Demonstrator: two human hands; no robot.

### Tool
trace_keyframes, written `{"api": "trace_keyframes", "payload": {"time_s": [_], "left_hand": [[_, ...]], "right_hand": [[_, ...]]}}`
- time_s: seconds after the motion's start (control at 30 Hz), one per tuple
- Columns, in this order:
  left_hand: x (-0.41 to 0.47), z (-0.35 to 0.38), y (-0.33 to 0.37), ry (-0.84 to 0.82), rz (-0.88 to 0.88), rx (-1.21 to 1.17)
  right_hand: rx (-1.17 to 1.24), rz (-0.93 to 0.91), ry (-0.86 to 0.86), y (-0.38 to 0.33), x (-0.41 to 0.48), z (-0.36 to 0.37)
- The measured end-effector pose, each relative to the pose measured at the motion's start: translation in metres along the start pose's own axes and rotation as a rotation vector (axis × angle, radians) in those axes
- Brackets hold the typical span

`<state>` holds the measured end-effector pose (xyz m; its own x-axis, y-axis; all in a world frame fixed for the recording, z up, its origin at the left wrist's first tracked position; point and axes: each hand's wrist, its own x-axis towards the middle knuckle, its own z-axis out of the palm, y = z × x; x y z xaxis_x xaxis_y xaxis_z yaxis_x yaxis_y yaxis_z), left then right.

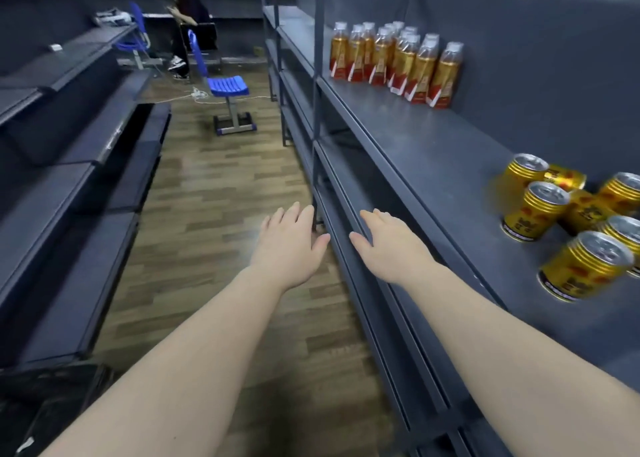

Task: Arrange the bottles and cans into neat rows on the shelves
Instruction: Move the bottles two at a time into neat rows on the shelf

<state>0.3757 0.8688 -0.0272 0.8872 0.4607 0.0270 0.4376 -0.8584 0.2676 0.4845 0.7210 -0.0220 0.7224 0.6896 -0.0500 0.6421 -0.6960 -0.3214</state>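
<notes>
left hand (pixel 291 245) hovering spread, holding nothing | right hand (pixel 391 248) likewise | shelf (pixel 433 151) carrying bottles (pixel 398 63), jumbled cans (pixel 568 221)

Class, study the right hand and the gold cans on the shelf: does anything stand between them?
Nothing visible does. The right hand is open near the front edge of the shelf, and only bare shelf surface lies between it and the gold cans.

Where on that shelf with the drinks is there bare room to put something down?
Free: the shelf stretch between the orange bottles and the gold cans, and the strip in front of the bottles. Crowded: the cans, some tipped.
</notes>
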Motion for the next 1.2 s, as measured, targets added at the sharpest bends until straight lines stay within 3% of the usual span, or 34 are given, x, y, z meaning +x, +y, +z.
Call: {"api": "trace_keyframes", "payload": {"time_s": [0.3,0.77,1.2], "left_hand": [[0.106,-0.001,-0.054,0.0,-0.024,-0.026],[0.277,-0.024,-0.13,-0.029,0.082,-0.034],[0.429,-0.022,-0.146,-0.012,0.063,0.023]], "right_hand": [[-0.047,-0.01,-0.007,-0.02,0.116,0.008],[-0.089,0.061,0.025,-0.059,0.296,0.0],[-0.015,0.003,0.062,-0.03,0.461,-0.014]]}}
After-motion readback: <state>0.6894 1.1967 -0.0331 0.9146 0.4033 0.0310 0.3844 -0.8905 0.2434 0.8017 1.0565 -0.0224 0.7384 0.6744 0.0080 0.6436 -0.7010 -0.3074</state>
